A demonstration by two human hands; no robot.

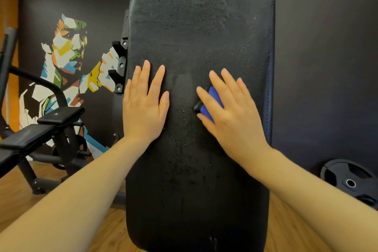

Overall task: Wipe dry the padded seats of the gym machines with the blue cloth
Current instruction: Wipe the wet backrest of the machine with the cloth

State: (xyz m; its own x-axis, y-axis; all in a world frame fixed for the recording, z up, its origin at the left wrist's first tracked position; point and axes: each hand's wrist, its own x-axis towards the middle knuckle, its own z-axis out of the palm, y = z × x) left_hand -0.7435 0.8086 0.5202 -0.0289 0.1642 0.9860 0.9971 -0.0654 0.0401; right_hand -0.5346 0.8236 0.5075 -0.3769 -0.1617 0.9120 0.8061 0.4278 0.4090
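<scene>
A tall black padded backrest [196,26] fills the middle of the view, tilted upright. Water droplets speckle its lower half. My left hand [144,106] lies flat on the pad's left side, fingers spread, holding nothing. My right hand [231,112] presses a bunched blue cloth [211,102] against the pad right of centre. Only a small blue fold shows between thumb and forefinger; the remainder is hidden under my palm.
Another black bench with padded seats [41,129] stands at the left on the wooden floor [18,196]. A black weight plate [351,182] leans against the dark wall at lower right. A colourful mural covers the wall at left.
</scene>
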